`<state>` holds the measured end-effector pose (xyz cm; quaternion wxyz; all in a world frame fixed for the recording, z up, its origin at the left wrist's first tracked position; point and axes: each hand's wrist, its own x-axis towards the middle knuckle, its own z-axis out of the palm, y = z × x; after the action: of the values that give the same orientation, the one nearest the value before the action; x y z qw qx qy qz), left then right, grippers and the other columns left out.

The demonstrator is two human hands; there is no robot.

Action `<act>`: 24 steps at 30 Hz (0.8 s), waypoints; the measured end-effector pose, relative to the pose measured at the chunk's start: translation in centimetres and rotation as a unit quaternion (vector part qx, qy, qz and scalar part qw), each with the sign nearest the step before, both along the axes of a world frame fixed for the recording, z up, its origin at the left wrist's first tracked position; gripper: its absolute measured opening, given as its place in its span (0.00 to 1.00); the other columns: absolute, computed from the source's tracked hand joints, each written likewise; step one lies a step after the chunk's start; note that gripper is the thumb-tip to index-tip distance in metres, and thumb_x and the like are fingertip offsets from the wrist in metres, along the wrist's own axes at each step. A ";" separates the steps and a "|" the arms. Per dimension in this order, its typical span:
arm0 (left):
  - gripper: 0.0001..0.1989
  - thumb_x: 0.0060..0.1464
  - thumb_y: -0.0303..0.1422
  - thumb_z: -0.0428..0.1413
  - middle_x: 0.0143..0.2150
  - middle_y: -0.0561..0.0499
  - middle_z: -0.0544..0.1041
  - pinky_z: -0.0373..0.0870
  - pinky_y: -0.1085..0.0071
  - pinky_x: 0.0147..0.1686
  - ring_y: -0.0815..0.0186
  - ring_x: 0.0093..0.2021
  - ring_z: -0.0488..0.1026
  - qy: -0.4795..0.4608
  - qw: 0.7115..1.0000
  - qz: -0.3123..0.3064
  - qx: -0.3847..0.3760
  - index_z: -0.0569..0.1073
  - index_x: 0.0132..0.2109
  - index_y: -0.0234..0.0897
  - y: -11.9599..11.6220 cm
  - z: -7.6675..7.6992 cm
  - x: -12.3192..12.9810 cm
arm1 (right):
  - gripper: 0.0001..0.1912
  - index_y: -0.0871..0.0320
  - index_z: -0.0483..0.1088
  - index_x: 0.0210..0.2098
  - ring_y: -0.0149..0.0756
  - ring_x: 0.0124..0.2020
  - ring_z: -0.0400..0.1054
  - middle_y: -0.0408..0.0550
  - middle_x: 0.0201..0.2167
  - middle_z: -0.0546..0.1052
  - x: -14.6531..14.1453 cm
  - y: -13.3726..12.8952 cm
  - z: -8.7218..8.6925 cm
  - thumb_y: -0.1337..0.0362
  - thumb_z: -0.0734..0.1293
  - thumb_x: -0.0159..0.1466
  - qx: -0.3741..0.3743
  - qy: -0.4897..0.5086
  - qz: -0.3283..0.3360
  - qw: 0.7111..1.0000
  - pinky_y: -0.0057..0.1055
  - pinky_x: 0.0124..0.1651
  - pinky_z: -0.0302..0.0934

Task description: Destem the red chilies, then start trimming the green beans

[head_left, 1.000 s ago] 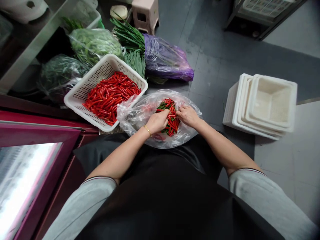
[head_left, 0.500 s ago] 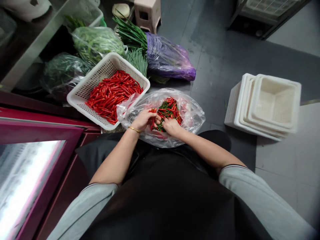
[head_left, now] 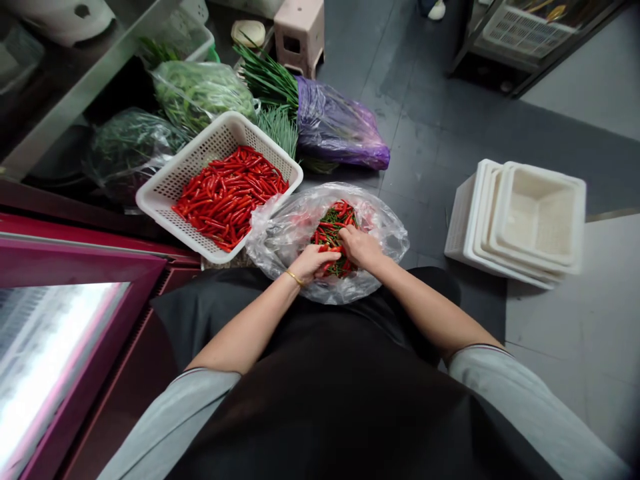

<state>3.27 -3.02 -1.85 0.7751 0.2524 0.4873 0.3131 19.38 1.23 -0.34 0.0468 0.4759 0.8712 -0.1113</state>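
Between my knees lies a clear plastic bag (head_left: 285,227), its mouth spread wide around red chili peppers with green stems (head_left: 330,230). My left hand (head_left: 316,261), with a gold bracelet at the wrist, is closed on red chili peppers at the near side of the pile. Just right of it, my right hand (head_left: 357,245) pinches with bent fingers at the stems; what exactly is in its fingertips is hidden. Left of the bag, a white perforated basket (head_left: 167,180) holds a heap of red chilies without visible stems (head_left: 233,193).
Bagged greens (head_left: 205,93), long green stalks (head_left: 270,77) and a purple bag (head_left: 340,127) lie behind the basket. A stool (head_left: 300,33) stands at the back. Stacked white baskets (head_left: 540,213) are on the right; a lit maroon-framed cabinet (head_left: 135,300) is at left. Someone's shoe (head_left: 437,10) shows far off.
My left hand has moved right and nearer to me, away from the basket side. My right hand has shifted slightly right and away. A shoe has come into view at the top.
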 end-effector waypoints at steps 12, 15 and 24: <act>0.07 0.45 0.30 0.59 0.27 0.51 0.73 0.65 0.73 0.29 0.69 0.26 0.68 0.275 0.893 -0.054 0.352 0.73 0.35 0.33 3.5 -0.2 -3.9 | 0.18 0.66 0.72 0.40 0.41 0.35 0.70 0.61 0.39 0.73 -1.3 3.1 -0.5 0.63 0.54 0.69 -0.056 -0.047 0.056 0.996 0.31 0.34 0.58; 0.05 0.44 0.26 0.57 0.31 0.49 0.75 0.66 0.70 0.36 0.65 0.33 0.71 0.365 0.812 -0.153 0.429 0.74 0.32 0.34 3.6 -0.8 -2.1 | 0.16 0.64 0.70 0.32 0.35 0.32 0.67 0.55 0.33 0.74 0.9 2.8 0.7 0.59 0.58 0.67 -0.103 0.106 0.073 0.986 0.29 0.35 0.57; 0.16 0.40 0.42 0.62 0.20 0.54 0.67 0.58 0.74 0.21 0.73 0.19 0.61 0.029 0.948 -0.255 0.191 0.72 0.26 0.32 1.6 1.8 -3.6 | 0.21 0.60 0.63 0.27 0.24 0.16 0.59 0.37 0.19 0.65 0.8 0.4 2.4 0.47 0.65 0.60 -0.540 0.437 0.012 0.719 0.22 0.20 0.53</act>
<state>-0.28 -1.41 -0.03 0.7519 0.5204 0.3599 0.1851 20.17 1.65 2.02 -0.0886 0.2580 0.5926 -0.7579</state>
